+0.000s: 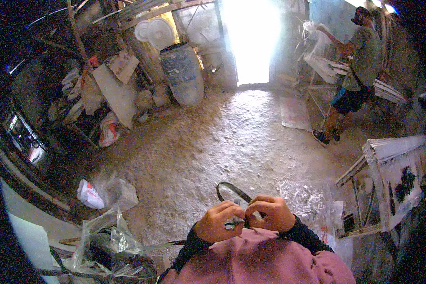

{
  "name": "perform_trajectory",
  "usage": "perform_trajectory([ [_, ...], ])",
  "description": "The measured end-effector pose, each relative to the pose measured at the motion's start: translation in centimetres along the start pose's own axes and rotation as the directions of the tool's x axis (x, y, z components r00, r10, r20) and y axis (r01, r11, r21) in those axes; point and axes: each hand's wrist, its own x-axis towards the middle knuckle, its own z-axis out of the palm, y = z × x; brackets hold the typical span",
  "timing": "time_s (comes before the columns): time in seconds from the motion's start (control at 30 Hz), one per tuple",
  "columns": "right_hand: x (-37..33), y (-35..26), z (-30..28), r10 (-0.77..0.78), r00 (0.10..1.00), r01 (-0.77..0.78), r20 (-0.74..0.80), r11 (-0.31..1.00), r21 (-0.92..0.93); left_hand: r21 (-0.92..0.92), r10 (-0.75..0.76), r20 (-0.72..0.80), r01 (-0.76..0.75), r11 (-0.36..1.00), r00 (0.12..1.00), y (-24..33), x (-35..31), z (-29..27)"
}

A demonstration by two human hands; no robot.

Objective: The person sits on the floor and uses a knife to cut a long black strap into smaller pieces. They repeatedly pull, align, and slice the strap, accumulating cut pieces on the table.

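Note:
My left hand [221, 220] and my right hand [271, 214] meet close in front of my pink top, fingers curled. A thin dark strap [229, 184] arches up beyond them in a loop. One side of it drops behind my left knuckles, the other runs to my right fingers. Between the hands shows a small pale piece, too small to name. A grey, shiny bit [233, 222] peeks out by my left thumb; its kind cannot be made out. Both hands look closed on the strap, though the fingers hide the grip itself.
Clear plastic bags [120, 232] lie at the lower left. On the right stands a wooden frame [393, 180] near white scraps [303, 196] on the floor. Farther off, a person [359, 61] handles pale strips. A blue barrel [182, 73] stands left of the bright doorway [252, 42].

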Motion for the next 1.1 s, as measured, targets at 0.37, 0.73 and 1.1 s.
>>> perform_trajectory([
  [0.37, 0.5, -0.3, 1.4, 0.347, 0.935, -0.301, -0.069, 0.882, 0.363, -0.014, -0.096, -0.124, 0.095, 0.995, 0.988, -1.0, -0.4, 1.1],
  [0.73, 0.3, -0.4, -1.0, 0.005, 0.996, 0.004, 0.09, 0.995, -0.098, 0.018, -0.039, -0.045, 0.04, 0.999, 0.998, -1.0, -0.5, 0.0],
  [1.1, 0.2, -0.6, 0.3, 0.054, 0.992, -0.057, -0.115, 0.998, -0.026, -0.028, -0.038, -0.097, 0.035, 0.999, 0.995, -0.9, 0.3, 1.1],
])
